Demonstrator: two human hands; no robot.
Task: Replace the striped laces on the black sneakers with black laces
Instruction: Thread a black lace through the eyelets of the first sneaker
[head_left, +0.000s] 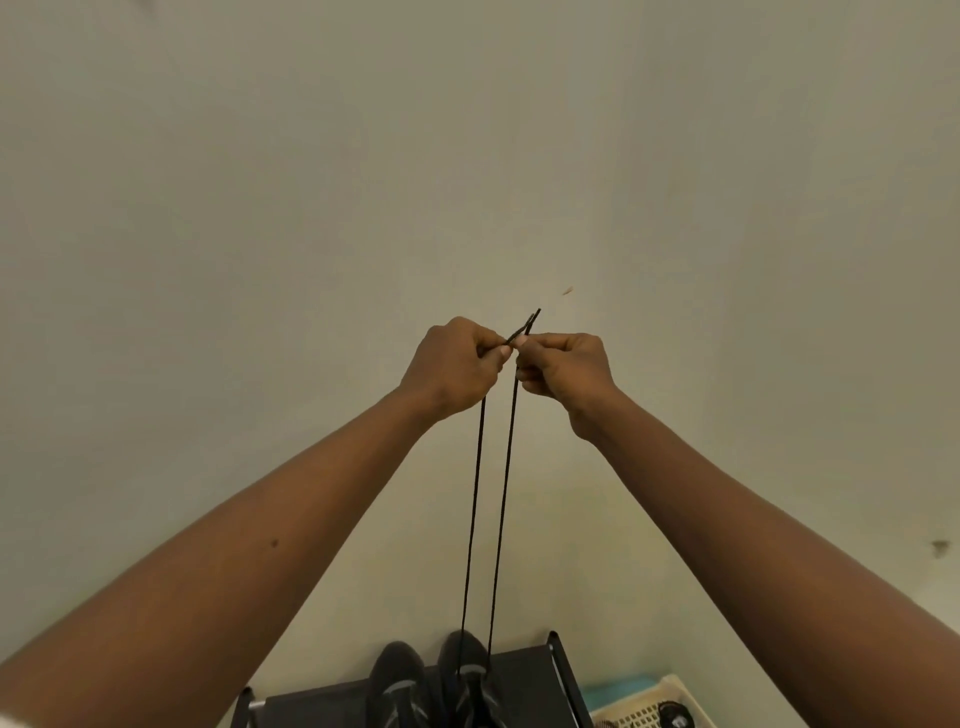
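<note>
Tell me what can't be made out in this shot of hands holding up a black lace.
- Head view: both sneakers are cut off by the bottom edge.
- Where the lace reaches the sneakers is dark on dark, too small.
- The left hand and right hand cover the lace parts they pinch.
- The basket is cut by the bottom edge; the dark thing inside is too small to name.
</note>
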